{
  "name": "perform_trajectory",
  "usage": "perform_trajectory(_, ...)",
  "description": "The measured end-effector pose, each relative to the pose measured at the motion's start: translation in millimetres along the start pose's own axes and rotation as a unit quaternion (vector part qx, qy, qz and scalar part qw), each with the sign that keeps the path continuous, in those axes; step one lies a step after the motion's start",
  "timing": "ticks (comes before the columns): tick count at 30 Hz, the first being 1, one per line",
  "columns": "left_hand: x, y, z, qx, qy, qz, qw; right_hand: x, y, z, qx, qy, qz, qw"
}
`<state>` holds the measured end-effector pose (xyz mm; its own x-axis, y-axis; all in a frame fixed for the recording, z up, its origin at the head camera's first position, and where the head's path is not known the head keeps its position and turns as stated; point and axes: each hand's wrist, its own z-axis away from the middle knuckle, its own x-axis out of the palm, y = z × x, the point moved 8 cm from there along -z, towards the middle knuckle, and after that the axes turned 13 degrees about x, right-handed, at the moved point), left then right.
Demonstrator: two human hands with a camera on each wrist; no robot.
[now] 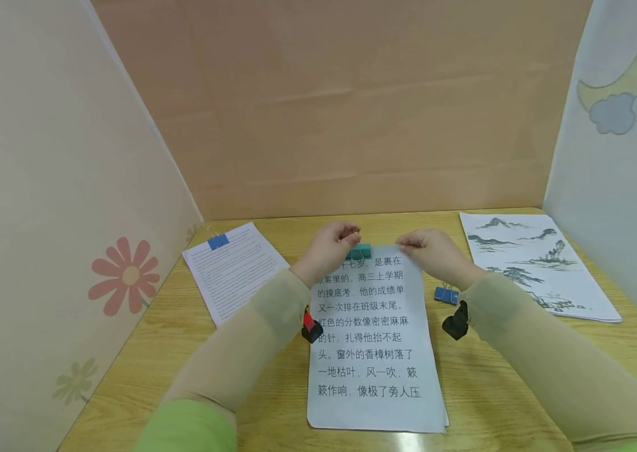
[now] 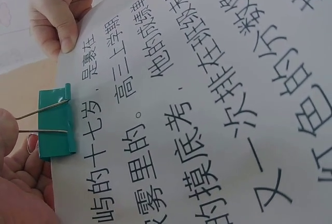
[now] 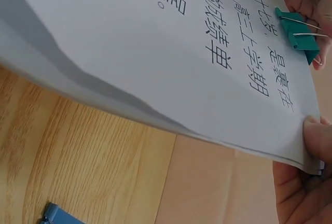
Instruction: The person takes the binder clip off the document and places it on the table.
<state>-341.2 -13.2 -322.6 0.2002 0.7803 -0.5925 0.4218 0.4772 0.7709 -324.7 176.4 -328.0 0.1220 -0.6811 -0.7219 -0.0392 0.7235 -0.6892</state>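
Note:
A stack of paper sheets [image 1: 374, 414] printed with large characters is raised at its top edge, its lower part toward the person. A teal binder clip [image 2: 56, 123] sits on that top edge, left of the middle. My left hand [image 1: 326, 250] pinches the clip's wire handles between thumb and fingers; the fingertips behind are partly hidden. With thumb in front and fingers behind, my right hand [image 1: 437, 254] grips the top right corner of the sheets. In the right wrist view the side edges of the sheets [image 3: 171, 94] bow slightly apart.
At the left lies a stack of small-print pages [image 1: 233, 270] with a blue binder clip [image 1: 218, 241] at its top. Another blue binder clip [image 1: 445, 295] rests on the wooden table [image 1: 493, 389] right of the sheets. Landscape-painting sheets [image 1: 538, 263] lie at the far right.

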Motion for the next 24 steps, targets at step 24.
perform_trajectory(24,-39.5,-24.3,18.1,-0.012,0.113,0.116,0.9868,-4.4,26.3,-2.7,0.015,0.003,0.007,0.9999)
